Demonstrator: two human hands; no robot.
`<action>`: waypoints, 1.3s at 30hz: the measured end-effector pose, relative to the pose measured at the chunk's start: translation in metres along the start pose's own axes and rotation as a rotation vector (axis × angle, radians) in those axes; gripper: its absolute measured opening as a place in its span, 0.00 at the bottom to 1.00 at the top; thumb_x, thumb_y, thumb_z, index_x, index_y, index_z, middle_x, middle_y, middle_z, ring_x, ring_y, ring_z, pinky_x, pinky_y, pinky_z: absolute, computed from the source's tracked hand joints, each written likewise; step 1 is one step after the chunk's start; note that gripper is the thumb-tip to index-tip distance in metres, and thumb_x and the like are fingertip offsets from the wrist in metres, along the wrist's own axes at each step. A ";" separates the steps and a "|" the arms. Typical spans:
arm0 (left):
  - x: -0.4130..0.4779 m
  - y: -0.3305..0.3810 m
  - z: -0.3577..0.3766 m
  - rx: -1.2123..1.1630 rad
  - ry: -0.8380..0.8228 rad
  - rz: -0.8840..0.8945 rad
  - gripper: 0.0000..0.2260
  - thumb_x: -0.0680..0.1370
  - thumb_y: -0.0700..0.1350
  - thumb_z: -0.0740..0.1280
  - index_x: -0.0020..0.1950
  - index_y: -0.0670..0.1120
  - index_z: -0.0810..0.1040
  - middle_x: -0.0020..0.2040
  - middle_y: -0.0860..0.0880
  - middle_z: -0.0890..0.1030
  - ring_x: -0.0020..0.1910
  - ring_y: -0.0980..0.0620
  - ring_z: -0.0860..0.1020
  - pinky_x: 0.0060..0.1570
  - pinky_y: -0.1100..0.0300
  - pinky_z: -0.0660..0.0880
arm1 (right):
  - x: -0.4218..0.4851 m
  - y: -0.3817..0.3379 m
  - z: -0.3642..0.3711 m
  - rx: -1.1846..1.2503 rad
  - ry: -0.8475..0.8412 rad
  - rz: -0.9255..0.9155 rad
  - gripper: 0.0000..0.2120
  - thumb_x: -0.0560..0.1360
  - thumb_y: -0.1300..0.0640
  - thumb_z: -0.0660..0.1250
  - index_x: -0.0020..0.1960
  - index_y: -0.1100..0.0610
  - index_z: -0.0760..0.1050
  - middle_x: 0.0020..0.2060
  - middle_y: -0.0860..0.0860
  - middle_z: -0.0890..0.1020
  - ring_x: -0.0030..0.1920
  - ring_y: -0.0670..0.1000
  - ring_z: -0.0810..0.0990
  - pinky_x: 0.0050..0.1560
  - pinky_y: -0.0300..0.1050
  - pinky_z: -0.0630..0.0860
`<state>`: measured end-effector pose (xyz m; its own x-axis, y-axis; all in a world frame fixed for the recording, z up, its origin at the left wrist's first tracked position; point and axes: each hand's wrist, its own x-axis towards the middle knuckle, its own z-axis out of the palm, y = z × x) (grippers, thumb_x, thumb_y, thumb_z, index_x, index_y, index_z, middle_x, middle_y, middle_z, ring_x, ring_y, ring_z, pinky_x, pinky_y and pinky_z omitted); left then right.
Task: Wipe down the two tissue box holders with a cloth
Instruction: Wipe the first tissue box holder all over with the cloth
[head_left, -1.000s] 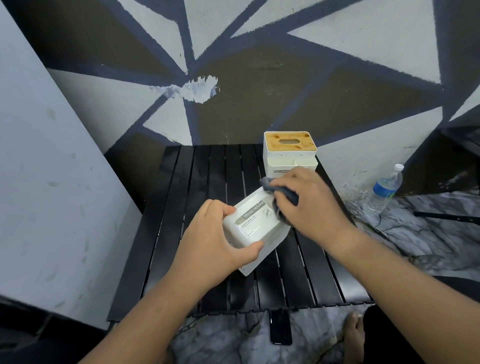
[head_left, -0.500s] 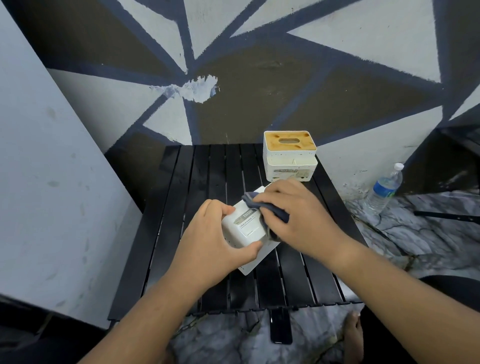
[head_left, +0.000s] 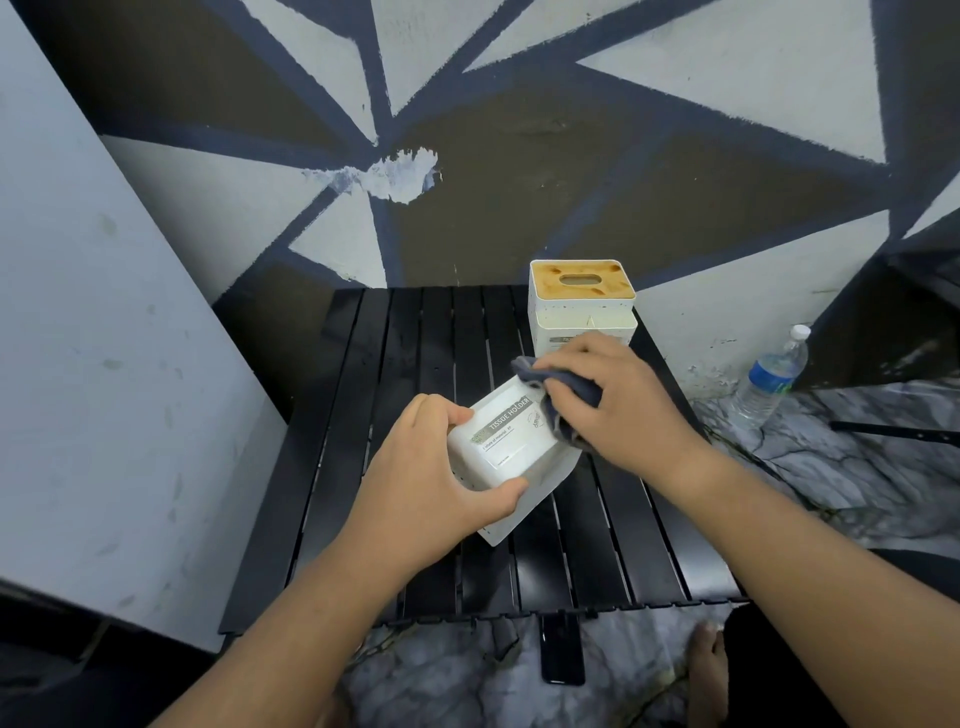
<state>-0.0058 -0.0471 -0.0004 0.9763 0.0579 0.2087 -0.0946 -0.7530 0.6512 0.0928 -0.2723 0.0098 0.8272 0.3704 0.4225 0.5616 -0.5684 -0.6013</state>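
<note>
White tissue holder (head_left: 506, 449) tilted, label up, centre — grey cloth (head_left: 576, 388) bunched on its right end; wooden-lidded holder (head_left: 582, 312) upright just beyond.

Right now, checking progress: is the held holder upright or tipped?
Tipped: the holder lies labelled side up, gripped by the left hand.

Your single head camera looks forward and steeply down, close over the black counter (head_left: 415, 364), painted wall (head_left: 519, 156) behind.

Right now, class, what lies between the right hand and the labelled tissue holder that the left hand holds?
A bunched dark grey cloth: the right hand grips it against the tissue holder's labelled face, seen in the head view.
</note>
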 end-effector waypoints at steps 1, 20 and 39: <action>0.000 0.000 0.000 -0.002 -0.004 -0.001 0.28 0.65 0.66 0.81 0.56 0.61 0.70 0.57 0.65 0.73 0.58 0.65 0.74 0.49 0.61 0.79 | 0.004 0.004 0.001 0.045 0.044 0.087 0.12 0.83 0.59 0.70 0.63 0.49 0.85 0.54 0.42 0.80 0.57 0.44 0.78 0.58 0.39 0.77; 0.003 -0.001 0.002 0.002 0.015 -0.002 0.29 0.65 0.67 0.80 0.58 0.60 0.70 0.57 0.65 0.72 0.57 0.65 0.75 0.50 0.57 0.80 | -0.040 -0.007 0.009 -0.099 0.157 -0.078 0.11 0.81 0.60 0.72 0.62 0.53 0.85 0.53 0.46 0.80 0.58 0.51 0.77 0.60 0.42 0.76; -0.019 -0.023 0.011 -0.030 0.126 0.064 0.24 0.68 0.65 0.76 0.57 0.56 0.74 0.54 0.61 0.74 0.61 0.58 0.73 0.55 0.62 0.74 | -0.022 -0.046 0.025 -0.123 -0.103 -0.370 0.11 0.81 0.55 0.70 0.63 0.52 0.86 0.50 0.47 0.80 0.52 0.51 0.77 0.56 0.46 0.74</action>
<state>-0.0204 -0.0387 -0.0274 0.9361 0.0932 0.3391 -0.1637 -0.7378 0.6548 0.0492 -0.2361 0.0111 0.5708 0.6346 0.5210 0.8205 -0.4643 -0.3334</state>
